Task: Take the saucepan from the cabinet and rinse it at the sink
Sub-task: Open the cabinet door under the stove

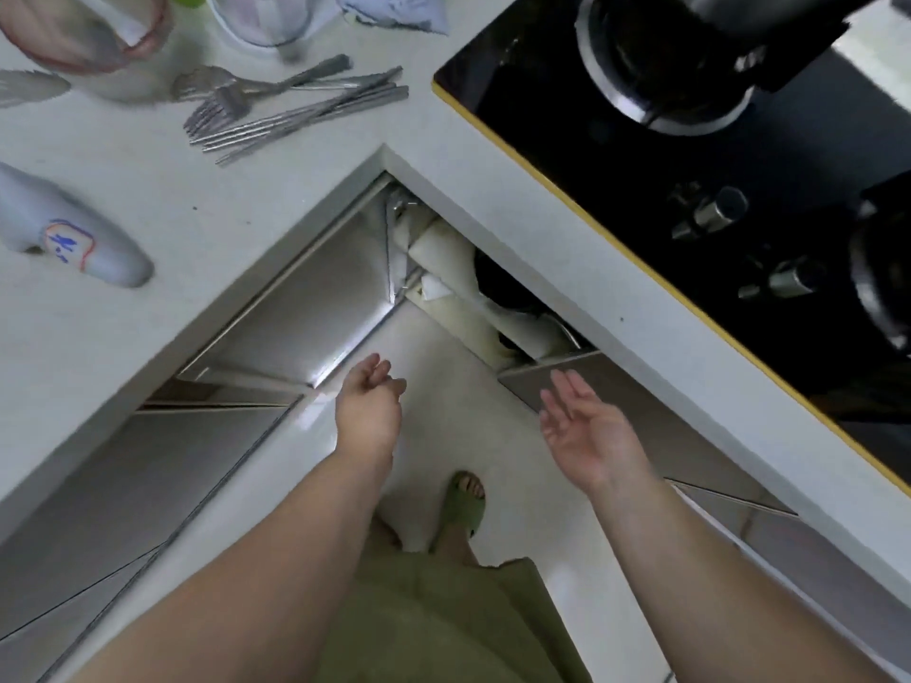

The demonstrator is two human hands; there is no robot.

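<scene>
I look straight down into the inner corner of an L-shaped white counter. Below it a corner cabinet stands open, its grey door [305, 308] swung out to the left. Inside the opening I see a dark round pot [498, 283] partly hidden under the counter edge, white rolled items [443, 248] and a curved metal rim [567, 332]; which of these is the saucepan I cannot tell. My left hand [367, 406] hangs in front of the opening, fingers loosely curled, holding nothing. My right hand [586, 431] is spread, palm up, just below the closed door [641, 426] on the right. No sink is in view.
A black gas hob [641, 189] with knobs [719, 214] fills the right counter. Forks and chopsticks [291, 106], a white bottle [74, 239], a pink-rimmed bowl [88, 37] and a glass [261, 22] lie on the left counter. My foot in a green slipper [466, 505] stands on the pale floor.
</scene>
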